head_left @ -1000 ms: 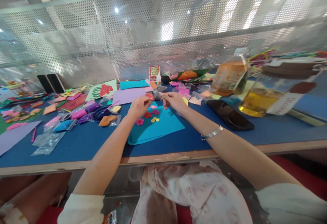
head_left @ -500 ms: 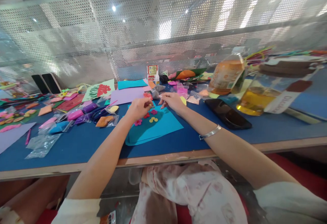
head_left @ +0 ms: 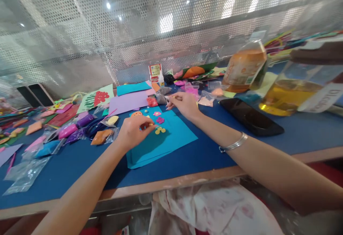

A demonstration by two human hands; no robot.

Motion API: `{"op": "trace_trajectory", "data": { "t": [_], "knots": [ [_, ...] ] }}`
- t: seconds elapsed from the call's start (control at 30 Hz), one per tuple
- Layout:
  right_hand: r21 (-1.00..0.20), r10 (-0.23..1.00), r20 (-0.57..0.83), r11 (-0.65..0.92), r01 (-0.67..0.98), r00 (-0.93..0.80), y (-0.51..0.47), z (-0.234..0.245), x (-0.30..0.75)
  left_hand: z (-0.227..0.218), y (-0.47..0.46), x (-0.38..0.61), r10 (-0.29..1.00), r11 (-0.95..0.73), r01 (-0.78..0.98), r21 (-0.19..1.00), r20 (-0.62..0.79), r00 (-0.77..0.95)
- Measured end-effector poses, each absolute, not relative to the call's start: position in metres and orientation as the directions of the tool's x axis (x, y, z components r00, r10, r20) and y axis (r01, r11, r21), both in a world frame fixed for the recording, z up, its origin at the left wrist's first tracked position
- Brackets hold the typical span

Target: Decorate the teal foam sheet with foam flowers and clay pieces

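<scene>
My left hand (head_left: 136, 129) is pinched over the left side of a blue paper sheet (head_left: 171, 144). A tiny yellowish bit shows at its fingertips, too small to name. Close by its fingers lies a yellow clay flower (head_left: 160, 130) made of round petals. Farther back on the sheet are a magenta clay flower (head_left: 160, 120), a pink clay flower (head_left: 157, 113) and an orange-red round piece (head_left: 137, 114). My right hand (head_left: 184, 103), with a silver bracelet at the wrist, is held above the sheet's far edge. Its thumb and fingers are pressed together; what they hold is unclear.
Bags of coloured clay (head_left: 66, 131) crowd the left. A black phone (head_left: 250, 117), an orange bottle (head_left: 245, 67) and a jar of yellow liquid (head_left: 292, 92) stand or lie right. Behind are a glue bottle (head_left: 161, 79), lilac paper (head_left: 128, 101) and a perforated metal panel (head_left: 139, 31).
My left hand has moved toward me and left, down near the yellow flower, apart from my right hand. My right hand stays pinched near the far edge. The view has shifted slightly.
</scene>
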State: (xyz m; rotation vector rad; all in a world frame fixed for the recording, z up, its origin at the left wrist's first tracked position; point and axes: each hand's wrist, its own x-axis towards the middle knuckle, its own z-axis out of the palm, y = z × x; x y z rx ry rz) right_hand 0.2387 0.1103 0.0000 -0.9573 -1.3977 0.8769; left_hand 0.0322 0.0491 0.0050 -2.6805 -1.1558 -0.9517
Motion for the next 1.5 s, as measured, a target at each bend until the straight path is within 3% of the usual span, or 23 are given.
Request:
{"op": "trace_trajectory", "data": {
  "t": [0.23, 0.6, 0.73, 0.93, 1.03, 1.17, 1.3, 1.5],
  "knots": [
    [-0.886, 0.906, 0.421, 0.421, 0.193, -0.045, 0.099, 0.003, 0.234, 0.000, 0.049, 0.031, 0.538, -0.765, 0.644, 0.000, 0.550, 0.639],
    [-0.945, 0.949, 0.314, 0.315, 0.088, -0.015, 0.100, 0.006, 0.232, 0.005, 0.043, 0.034, 0.540, -0.777, 0.630, 0.011, 0.526, 0.657],
    [-0.948, 0.948, 0.313, 0.315, 0.053, -0.051, 0.099, 0.004, 0.233, 0.009, 0.044, 0.032, 0.550, -0.778, 0.626, 0.055, 0.541, 0.636],
    [-0.927, 0.936, 0.353, 0.352, 0.128, -0.012, 0.105, 0.001, 0.236, 0.007, 0.052, 0.025, 0.586, -0.721, 0.693, 0.003, 0.537, 0.607],
    [-0.944, 0.941, 0.329, 0.324, 0.065, 0.084, 0.112, -0.002, 0.238, 0.007, 0.060, 0.018, 0.614, -0.677, 0.736, 0.010, 0.560, 0.557],
    [-0.944, 0.943, 0.330, 0.330, 0.003, 0.039, 0.109, 0.000, 0.236, 0.011, 0.064, 0.012, 0.643, -0.657, 0.751, 0.067, 0.571, 0.511],
    [-0.917, 0.926, 0.373, 0.376, 0.129, -0.047, 0.097, 0.003, 0.232, 0.012, 0.062, 0.014, 0.671, -0.651, 0.754, 0.092, 0.535, 0.514],
    [-0.708, 0.812, 0.579, 0.546, 0.448, -0.075, 0.107, -0.002, 0.240, 0.007, 0.064, 0.013, 0.622, -0.684, 0.728, 0.050, 0.562, 0.545]
  ]
}}
